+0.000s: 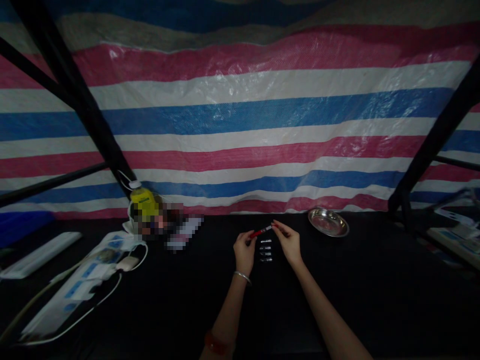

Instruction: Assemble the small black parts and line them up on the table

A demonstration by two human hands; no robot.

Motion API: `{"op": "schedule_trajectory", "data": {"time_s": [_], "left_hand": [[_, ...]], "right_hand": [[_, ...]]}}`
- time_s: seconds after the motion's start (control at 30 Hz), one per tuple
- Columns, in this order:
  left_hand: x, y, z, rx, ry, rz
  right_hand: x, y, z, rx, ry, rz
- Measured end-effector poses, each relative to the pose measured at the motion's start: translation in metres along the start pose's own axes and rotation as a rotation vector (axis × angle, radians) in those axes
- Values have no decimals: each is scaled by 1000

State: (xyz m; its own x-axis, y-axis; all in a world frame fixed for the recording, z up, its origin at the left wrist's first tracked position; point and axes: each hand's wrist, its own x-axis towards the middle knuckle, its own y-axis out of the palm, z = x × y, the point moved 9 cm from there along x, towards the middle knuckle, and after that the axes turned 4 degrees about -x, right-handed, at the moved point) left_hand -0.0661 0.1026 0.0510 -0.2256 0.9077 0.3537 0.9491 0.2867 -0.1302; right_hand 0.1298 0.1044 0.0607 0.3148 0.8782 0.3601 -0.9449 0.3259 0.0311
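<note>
Pen (257, 233), red w/ a paler mid part, is just below & right of frame centre, slanting a bit, right end higher. L hand (245, 250) pinches its red left end btwn thumb & fingers; R hand (288, 242) has fingertips closed on the other end. To do this well, prob. keep both grips light & in line; any turn or pull should run straight along the pen, not sideways, or it may slip. Best work low over the table (360, 280) in case a small part pops loose. Four shiny pcs (265, 248) lie in a column just below the pen, btwn the hands, so wrists should swing wide of them; bracelet (243, 276) on L wrist could snag. Metal dish (328, 223), right of R hand, is well apart. Power strip (77, 290) sits lower left, clear of both arms. Light's dim: fine detail on the pen is hard to tell.
</note>
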Motion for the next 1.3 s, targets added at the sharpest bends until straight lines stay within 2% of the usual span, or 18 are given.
{"op": "schedule_trajectory", "data": {"time_s": [0.1, 0.23, 0.5, 0.63, 0.77, 0.97, 1.17, 1.3], "left_hand": [[-2, 4, -6, 15, 20, 54], [-4, 11, -10, 27, 25, 122], [-4, 19, -4, -87, -64, 165], [-2, 19, 0, -150, -132, 162], [0, 16, 9, -112, -169, 139], [4, 7, 9, -31, -110, 93], [11, -7, 8, 175, -25, 23], [15, -9, 18, 444, -57, 7]], "right_hand": [[-6, 2, 11, -29, -52, -23], [-14, 9, 26, -95, -162, 6], [-18, 9, 40, -167, -247, 16], [-16, 3, 35, -197, -206, -34], [-16, 2, 34, -202, -208, -52], [-14, 1, 28, -213, -180, -51], [-7, 6, 11, -208, -139, 50], [-2, 8, -7, -240, -111, 100]]}}
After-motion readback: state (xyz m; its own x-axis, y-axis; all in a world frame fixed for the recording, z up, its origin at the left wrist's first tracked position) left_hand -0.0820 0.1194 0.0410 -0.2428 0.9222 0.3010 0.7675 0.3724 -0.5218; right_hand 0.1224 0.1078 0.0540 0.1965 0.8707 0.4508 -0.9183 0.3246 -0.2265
